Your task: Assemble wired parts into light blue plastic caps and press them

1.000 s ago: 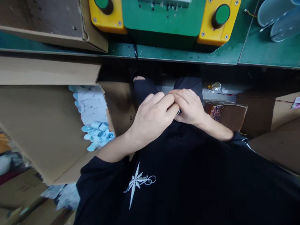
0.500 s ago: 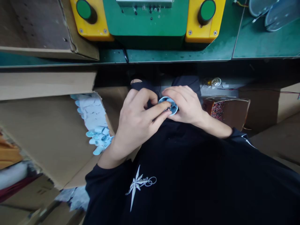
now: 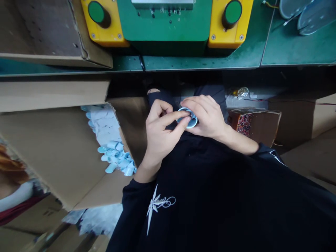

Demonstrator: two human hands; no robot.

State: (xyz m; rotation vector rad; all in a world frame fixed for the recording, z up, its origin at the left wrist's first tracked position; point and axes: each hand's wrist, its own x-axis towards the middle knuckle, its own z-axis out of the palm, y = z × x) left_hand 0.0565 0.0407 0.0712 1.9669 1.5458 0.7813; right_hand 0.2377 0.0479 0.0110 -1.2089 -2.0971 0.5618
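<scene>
Pinching with thumb and forefinger, my left hand (image 3: 160, 131) is clamped on a small dark piece (image 3: 190, 114) in the mouth of a light-blue cup (image 3: 194, 123). My fingertips cover most of that piece, so I cannot tell its shape. My right hand (image 3: 210, 115) curls around the cup's side, fingers together and closed on it, hiding most of its wall; only the rim and part of the inside show. The cup is in front of my black shirt (image 3: 223, 196), above my lap, where shadow swallows my legs.

At left, a cardboard box (image 3: 52, 150) holds more light-blue pieces (image 3: 115, 155), partly hidden by its edge. To my right, a small box (image 3: 265, 129) holds multicoloured bits too tiny to make out. Ahead, on a green bench (image 3: 288, 49), the top edge cuts off two yellow button housings (image 3: 114, 24).
</scene>
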